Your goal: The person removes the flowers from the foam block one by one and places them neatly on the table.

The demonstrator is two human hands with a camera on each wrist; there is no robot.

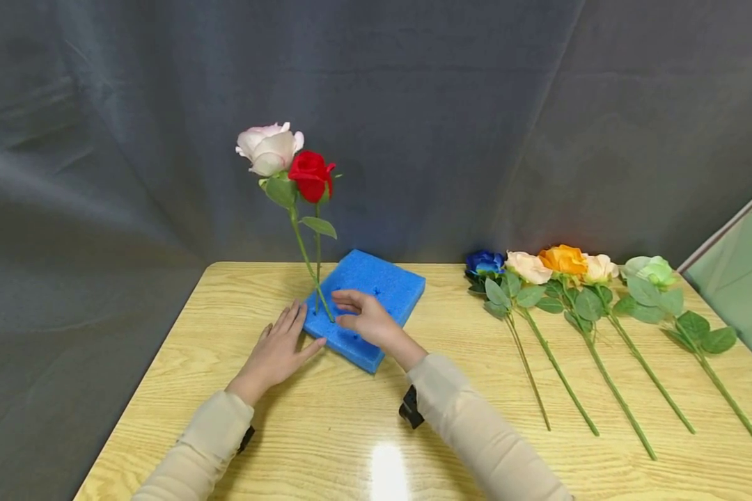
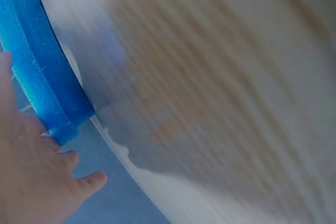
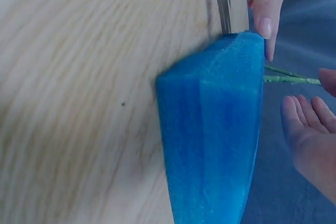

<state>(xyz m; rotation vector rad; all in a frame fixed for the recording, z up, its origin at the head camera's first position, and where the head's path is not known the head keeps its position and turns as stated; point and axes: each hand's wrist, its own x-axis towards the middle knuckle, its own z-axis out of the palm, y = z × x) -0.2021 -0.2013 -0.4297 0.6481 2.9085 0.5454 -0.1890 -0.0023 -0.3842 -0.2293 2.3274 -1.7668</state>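
A blue foam block lies on the table, with a pale pink rose and a red rose standing in it by their stems. My left hand rests against the block's left corner, fingers straight and thumb spread along its near edge. In the right wrist view, a left fingertip touches the foam. My right hand hovers over the block beside the pink rose's stem. Its thumb and fingers are apart there, with the green stems running toward the thumb, where they are hidden.
On the right of the wooden table lie a blue rose, an orange rose, a pale green rose and two peach roses, one peach rose beside the blue. A dark grey curtain hangs behind.
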